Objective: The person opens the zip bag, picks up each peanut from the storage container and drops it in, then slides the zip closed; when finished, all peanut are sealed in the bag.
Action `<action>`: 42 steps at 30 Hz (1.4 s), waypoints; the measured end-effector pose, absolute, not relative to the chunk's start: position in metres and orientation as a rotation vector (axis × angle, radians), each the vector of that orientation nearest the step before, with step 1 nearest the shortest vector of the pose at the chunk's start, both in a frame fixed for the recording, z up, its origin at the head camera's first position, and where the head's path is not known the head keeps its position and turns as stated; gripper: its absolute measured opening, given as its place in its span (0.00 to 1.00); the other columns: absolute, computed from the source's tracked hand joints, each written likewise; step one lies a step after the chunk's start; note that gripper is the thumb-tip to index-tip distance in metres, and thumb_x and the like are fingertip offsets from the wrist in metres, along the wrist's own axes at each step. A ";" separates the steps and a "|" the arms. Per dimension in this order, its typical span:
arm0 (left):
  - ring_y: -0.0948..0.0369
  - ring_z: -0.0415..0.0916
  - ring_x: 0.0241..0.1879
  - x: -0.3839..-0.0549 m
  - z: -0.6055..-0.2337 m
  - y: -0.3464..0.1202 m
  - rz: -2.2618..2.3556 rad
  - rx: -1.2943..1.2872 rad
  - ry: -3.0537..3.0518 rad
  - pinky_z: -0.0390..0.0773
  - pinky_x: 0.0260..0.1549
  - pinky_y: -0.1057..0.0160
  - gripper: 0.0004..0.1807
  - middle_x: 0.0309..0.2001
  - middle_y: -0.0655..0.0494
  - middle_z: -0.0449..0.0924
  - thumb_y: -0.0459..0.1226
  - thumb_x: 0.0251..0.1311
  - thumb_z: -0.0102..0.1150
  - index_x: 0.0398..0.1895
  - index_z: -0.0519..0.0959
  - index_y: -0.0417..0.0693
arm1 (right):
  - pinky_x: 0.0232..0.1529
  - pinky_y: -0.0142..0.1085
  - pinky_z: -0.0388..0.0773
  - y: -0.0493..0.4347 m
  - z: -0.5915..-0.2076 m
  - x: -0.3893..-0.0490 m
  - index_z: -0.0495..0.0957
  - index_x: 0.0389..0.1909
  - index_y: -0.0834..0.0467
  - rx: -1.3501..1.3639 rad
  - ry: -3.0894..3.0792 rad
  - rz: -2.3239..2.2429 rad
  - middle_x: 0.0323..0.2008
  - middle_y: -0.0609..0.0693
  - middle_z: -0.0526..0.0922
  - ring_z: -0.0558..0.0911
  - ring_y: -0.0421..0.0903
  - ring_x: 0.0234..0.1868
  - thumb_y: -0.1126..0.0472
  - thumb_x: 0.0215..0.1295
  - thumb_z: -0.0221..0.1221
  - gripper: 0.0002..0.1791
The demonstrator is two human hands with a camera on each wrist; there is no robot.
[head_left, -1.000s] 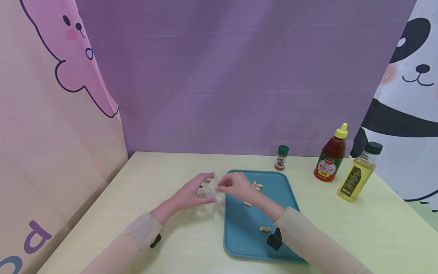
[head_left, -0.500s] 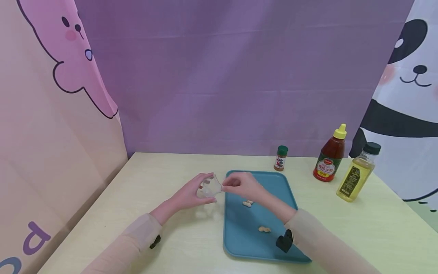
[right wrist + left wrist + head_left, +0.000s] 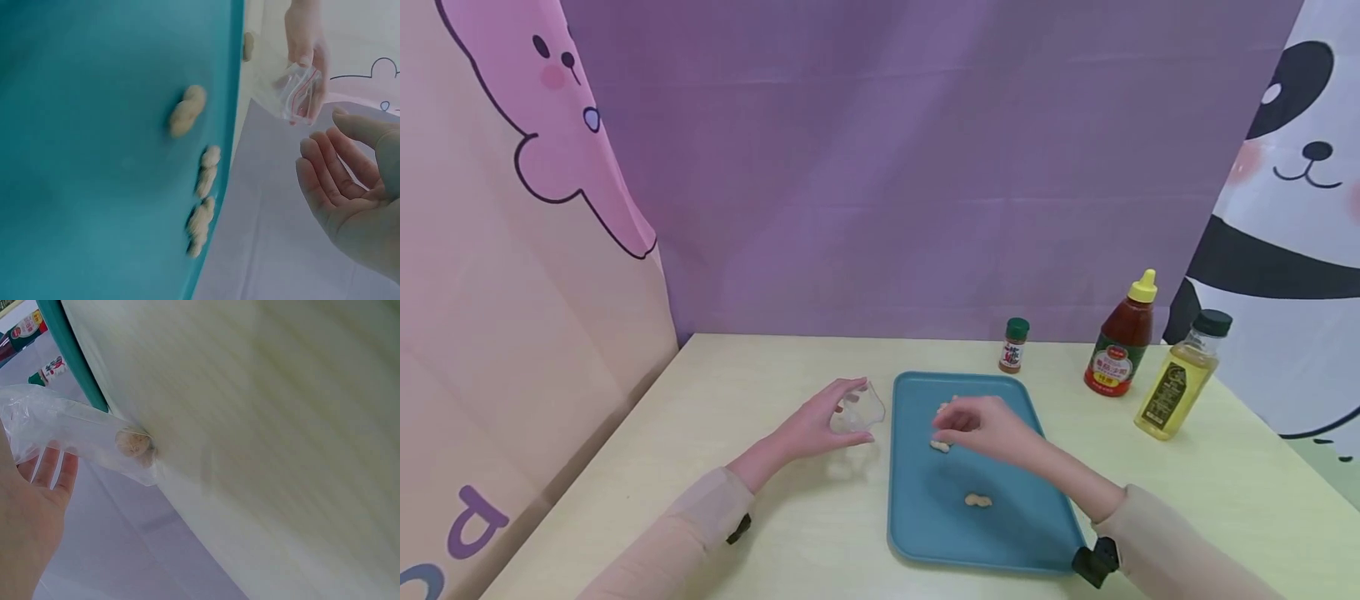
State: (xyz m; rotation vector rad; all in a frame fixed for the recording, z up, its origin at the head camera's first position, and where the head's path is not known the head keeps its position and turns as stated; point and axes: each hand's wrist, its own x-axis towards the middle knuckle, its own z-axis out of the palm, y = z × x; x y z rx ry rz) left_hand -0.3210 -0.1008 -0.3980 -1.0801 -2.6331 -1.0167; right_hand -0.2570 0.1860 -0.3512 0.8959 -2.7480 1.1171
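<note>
My left hand (image 3: 816, 427) grips a clear zip bag (image 3: 862, 408) at its mouth, thumb and fingers spread around the opening. In the left wrist view the bag (image 3: 94, 428) hangs down with a peanut (image 3: 132, 442) in its bottom. A red zip line shows on the bag (image 3: 301, 94) in the right wrist view. My right hand (image 3: 985, 429) hovers over the blue tray (image 3: 917, 533), its fingers (image 3: 331, 178) loosely bent and holding nothing. Several peanuts lie on the tray: one at the front (image 3: 978, 500), others near the right fingers, partly hidden in the head view.
Behind the tray stands a small green-capped seasoning jar (image 3: 1013, 346). A ketchup bottle (image 3: 1120, 346) with a yellow cap and an oil bottle (image 3: 1176, 379) with a dark cap stand at the right. A purple cloth (image 3: 850, 167) hangs behind the table.
My right hand has drawn back from the bag's mouth to the right, over the tray, and its fingers have parted. My left hand keeps the bag in nearly the same place.
</note>
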 end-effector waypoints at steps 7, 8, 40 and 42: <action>0.59 0.68 0.59 -0.320 -0.396 -0.100 -0.999 -1.079 -2.637 0.76 0.52 0.61 0.45 0.64 0.55 0.67 0.48 0.49 0.69 0.69 0.60 0.47 | 0.32 0.28 0.79 0.211 -0.364 -0.252 0.81 0.42 0.61 0.919 -2.820 1.128 0.33 0.48 0.85 0.83 0.45 0.32 0.54 0.61 0.62 0.15; 0.59 0.68 0.59 -0.320 -0.396 -0.100 -0.996 -1.078 -2.637 0.76 0.52 0.61 0.45 0.64 0.55 0.67 0.48 0.49 0.69 0.69 0.60 0.47 | 0.32 0.28 0.79 0.214 -0.365 -0.251 0.81 0.42 0.62 0.920 -2.835 1.133 0.33 0.47 0.85 0.83 0.43 0.31 0.54 0.61 0.62 0.16; 0.61 0.68 0.59 -0.322 -0.400 -0.100 -1.011 -1.081 -2.652 0.75 0.54 0.61 0.44 0.64 0.58 0.66 0.51 0.49 0.68 0.69 0.60 0.51 | 0.30 0.27 0.75 0.238 -0.389 -0.250 0.83 0.34 0.57 1.033 -3.070 1.137 0.30 0.44 0.83 0.75 0.33 0.28 0.56 0.59 0.62 0.08; 0.61 0.68 0.59 -0.323 -0.401 -0.100 -1.001 -1.078 -2.653 0.75 0.54 0.61 0.44 0.64 0.58 0.66 0.51 0.49 0.68 0.69 0.60 0.51 | 0.31 0.27 0.75 0.239 -0.391 -0.251 0.83 0.35 0.57 0.996 -3.069 1.144 0.31 0.45 0.83 0.76 0.34 0.28 0.56 0.59 0.62 0.09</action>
